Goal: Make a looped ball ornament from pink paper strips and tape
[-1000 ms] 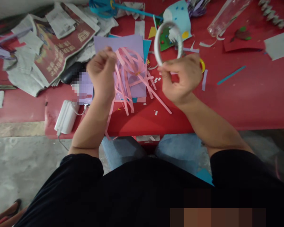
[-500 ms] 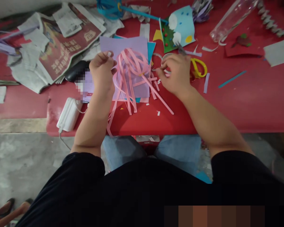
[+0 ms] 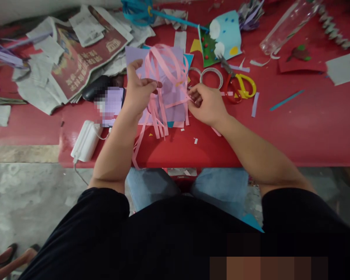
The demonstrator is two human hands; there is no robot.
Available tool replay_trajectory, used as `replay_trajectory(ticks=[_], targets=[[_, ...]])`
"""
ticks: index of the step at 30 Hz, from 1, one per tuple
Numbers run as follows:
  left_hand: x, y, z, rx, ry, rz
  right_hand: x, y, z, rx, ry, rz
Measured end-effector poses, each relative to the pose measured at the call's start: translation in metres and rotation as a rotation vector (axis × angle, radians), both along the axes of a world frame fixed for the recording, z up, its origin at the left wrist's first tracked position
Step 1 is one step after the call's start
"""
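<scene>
A pink paper lantern-like piece [image 3: 163, 58], made of looped strips on a thin pink stick, lies over lilac paper sheets [image 3: 134, 54]. My right hand [image 3: 208, 102] is closed round the pink stick just below the loops; the stick's lower end [image 3: 216, 132] shows under my wrist. My left hand [image 3: 141, 87] is at the left side of the loops. Its thumb and a finger come together on a hanging pink paper strip [image 3: 160, 93], while the index finger stands raised and apart. Loose strip ends hang toward the table's front edge.
Rolls of tape [image 3: 211, 77] and scissors with yellow and red handles [image 3: 245, 86] lie beyond my right hand. A phone [image 3: 116, 105], a black mouse [image 3: 96, 88] and a white power bank [image 3: 86, 140] are on the left. Newspaper [image 3: 87, 58] and a plastic bottle [image 3: 288, 27] lie farther back.
My right hand has come down and left from the tape rolls onto the pink stick. My left hand has moved right to the strips, and the pink loops have lifted and shifted.
</scene>
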State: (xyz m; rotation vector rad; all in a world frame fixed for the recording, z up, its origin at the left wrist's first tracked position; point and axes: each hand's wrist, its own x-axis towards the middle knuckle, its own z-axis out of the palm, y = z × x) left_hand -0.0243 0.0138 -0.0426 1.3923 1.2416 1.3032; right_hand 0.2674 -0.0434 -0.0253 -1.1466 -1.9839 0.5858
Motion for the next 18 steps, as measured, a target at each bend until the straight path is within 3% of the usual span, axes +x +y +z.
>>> replay_trajectory(ticks=[5, 8, 13, 18], targets=[[0.0, 0.002, 0.01, 0.041, -0.085, -0.092, 0.002, 0.002, 0.0, 0.04, 0.124, -0.012], [0.005, -0.001, 0.016, 0.109, -0.079, -0.083, 0.0, -0.001, 0.006, 0.066, 0.175, 0.0], [0.026, -0.016, 0.029, 0.211, -0.08, 0.023, -0.006, -0.006, 0.01, 0.05, 0.302, 0.026], [0.034, -0.024, 0.031, 0.362, 0.019, 0.164, -0.008, -0.006, 0.003, 0.013, 0.371, 0.031]])
